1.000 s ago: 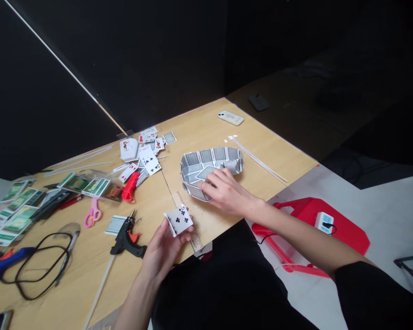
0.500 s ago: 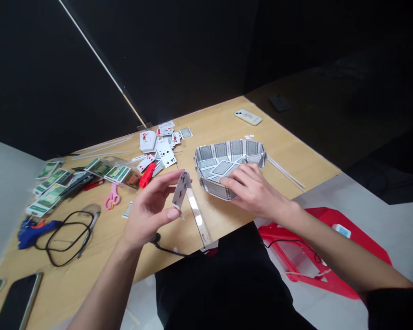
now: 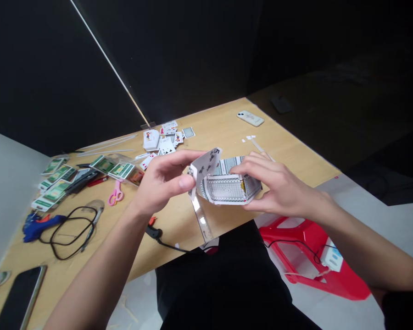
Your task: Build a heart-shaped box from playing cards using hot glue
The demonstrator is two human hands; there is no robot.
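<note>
My left hand (image 3: 168,181) pinches a folded playing card (image 3: 207,164), a five of clubs, between thumb and fingers. Its folded end points toward the near left side of a basket (image 3: 225,189) made of grey-backed playing cards. My right hand (image 3: 278,183) grips that basket by its right side, fingers over the rim and thumb low on the outer wall. The basket is tilted and lifted, its near wall facing me. Whether the card touches the basket wall I cannot tell. A clear ruler (image 3: 202,220) lies below, between the hands.
Loose playing cards (image 3: 165,145) and a card stack (image 3: 151,139) lie at the back. Pink scissors (image 3: 116,193), a blue glue gun (image 3: 43,228), a coiled black cable (image 3: 70,233) and a dark phone (image 3: 19,298) are on the left. A pale phone (image 3: 250,118) lies far right; a red stool (image 3: 344,279) stands below.
My right hand has raised and turned the basket toward me and to the left. My left hand has brought the card rightward and up, close against the basket.
</note>
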